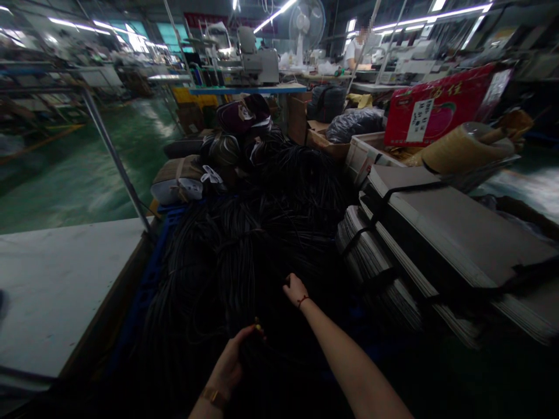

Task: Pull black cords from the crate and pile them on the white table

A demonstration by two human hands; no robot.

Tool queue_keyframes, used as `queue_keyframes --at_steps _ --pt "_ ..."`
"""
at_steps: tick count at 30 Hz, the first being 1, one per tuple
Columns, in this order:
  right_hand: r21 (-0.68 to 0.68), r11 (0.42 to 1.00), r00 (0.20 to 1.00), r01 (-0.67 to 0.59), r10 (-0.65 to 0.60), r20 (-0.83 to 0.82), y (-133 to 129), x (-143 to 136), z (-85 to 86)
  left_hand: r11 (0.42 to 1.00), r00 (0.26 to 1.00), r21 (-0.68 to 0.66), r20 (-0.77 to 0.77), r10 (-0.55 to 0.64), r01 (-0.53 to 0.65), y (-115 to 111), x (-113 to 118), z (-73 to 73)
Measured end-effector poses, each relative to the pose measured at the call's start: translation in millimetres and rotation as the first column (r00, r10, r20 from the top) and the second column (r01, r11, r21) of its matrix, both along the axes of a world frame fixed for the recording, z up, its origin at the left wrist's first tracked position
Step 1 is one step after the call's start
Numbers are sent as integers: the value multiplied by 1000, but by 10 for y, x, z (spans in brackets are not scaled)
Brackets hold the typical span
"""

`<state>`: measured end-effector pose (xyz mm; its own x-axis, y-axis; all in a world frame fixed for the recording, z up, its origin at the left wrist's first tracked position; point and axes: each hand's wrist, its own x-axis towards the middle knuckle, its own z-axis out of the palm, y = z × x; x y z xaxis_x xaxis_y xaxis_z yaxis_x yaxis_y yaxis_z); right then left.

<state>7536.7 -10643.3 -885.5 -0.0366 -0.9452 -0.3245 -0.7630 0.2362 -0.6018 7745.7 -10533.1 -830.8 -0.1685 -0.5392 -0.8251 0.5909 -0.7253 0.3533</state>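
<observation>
Bundles of long black cord [236, 250] are heaped in front of me, some tied round the middle. My right hand [296, 289], with a thin red bracelet at the wrist, is closed over dark strands in the pile. Lower and to the left, my left hand [233, 358] wears a gold-coloured watch [213, 398]. Its thumb and fingers come together at a small yellowish object [258, 327], too dark and small to name. Deep shadow hides much of the fingers on both hands and the cord between them.
A blue pallet [151, 273] lies under the heap. Strapped stacks of grey board [463, 221] stand right, near a red box [437, 110] and a brown roll [467, 148]. Cloth bundles [181, 177] lie beyond; a white table [61, 279] and metal post [116, 157] are left. A person [356, 52] is far back.
</observation>
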Motion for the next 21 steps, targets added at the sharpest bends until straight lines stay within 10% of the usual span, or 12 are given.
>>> queue_keyframes --at_steps 11,21 --pt "72 972 921 -223 186 342 303 -122 475 1000 1000 0 16 -1 1 -7 5 31" --pt "-144 853 843 -502 444 -304 1197 432 908 999 995 -14 -96 -31 29 -11 -68 15"
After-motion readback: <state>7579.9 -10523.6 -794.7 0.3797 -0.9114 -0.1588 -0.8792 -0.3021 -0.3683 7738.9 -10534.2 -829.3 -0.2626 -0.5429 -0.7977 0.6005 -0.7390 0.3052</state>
